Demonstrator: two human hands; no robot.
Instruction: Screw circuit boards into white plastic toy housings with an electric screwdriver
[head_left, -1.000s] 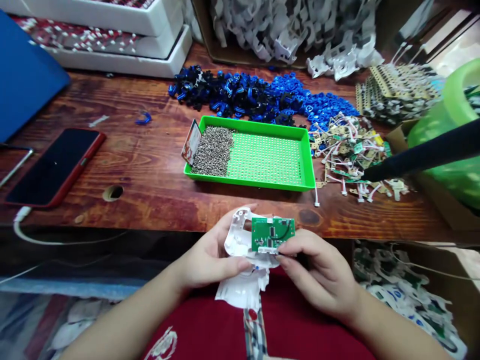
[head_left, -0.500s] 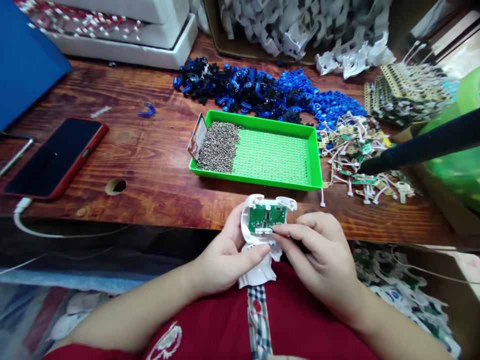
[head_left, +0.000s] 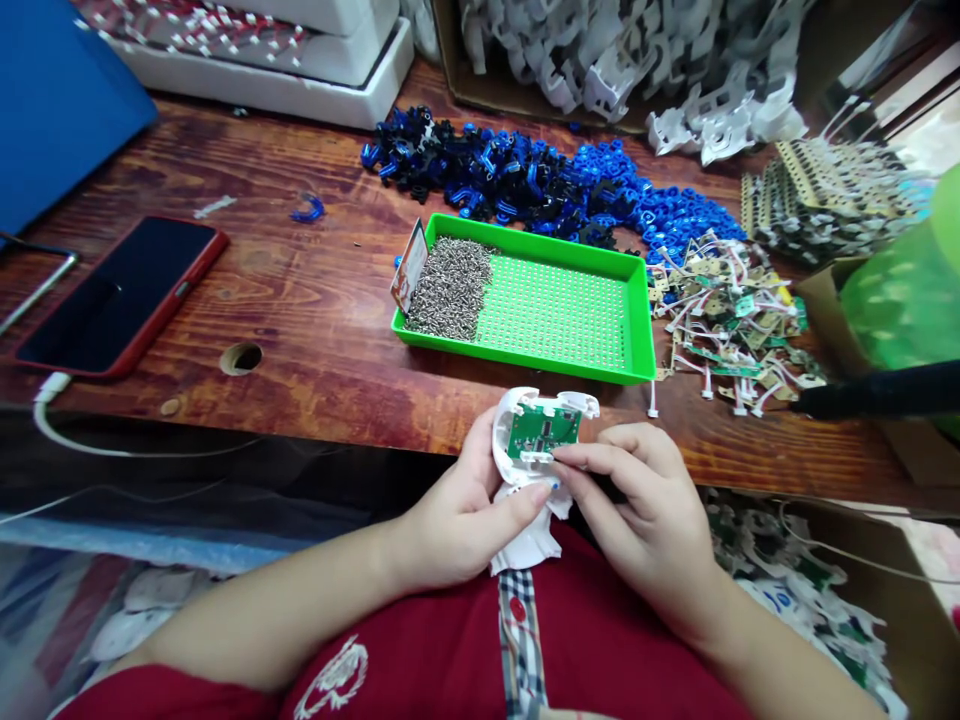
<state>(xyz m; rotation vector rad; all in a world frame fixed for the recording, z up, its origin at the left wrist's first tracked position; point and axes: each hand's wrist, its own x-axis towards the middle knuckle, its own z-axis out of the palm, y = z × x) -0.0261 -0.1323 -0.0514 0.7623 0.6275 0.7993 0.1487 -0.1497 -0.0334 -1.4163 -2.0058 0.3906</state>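
My left hand (head_left: 480, 500) is closed round a white plastic housing (head_left: 510, 470), its thumb lying across the lower part. Inside the housing's upper half sits a green circuit board (head_left: 529, 428) with small dark chips and a white connector strip along its lower edge. The housing's narrower part hangs down in front of the red shirt. My right hand (head_left: 630, 490) pinches with thumb and forefinger at the lower right corner of the board; whatever lies between the fingertips is too small or hidden to make out.
A green tray (head_left: 525, 365) of small screws (head_left: 450, 290) stands behind the hands. Blue and black plastic parts (head_left: 525, 180) are heaped beyond it, with wired boards (head_left: 735, 320) to the right. A phone (head_left: 120, 295) lies left. A dark rod (head_left: 877, 390) juts in from the right.
The dark rod at the right has swung lower and back to the right. The whole view has shifted slightly. Both hands keep nearly the same hold on the housing.
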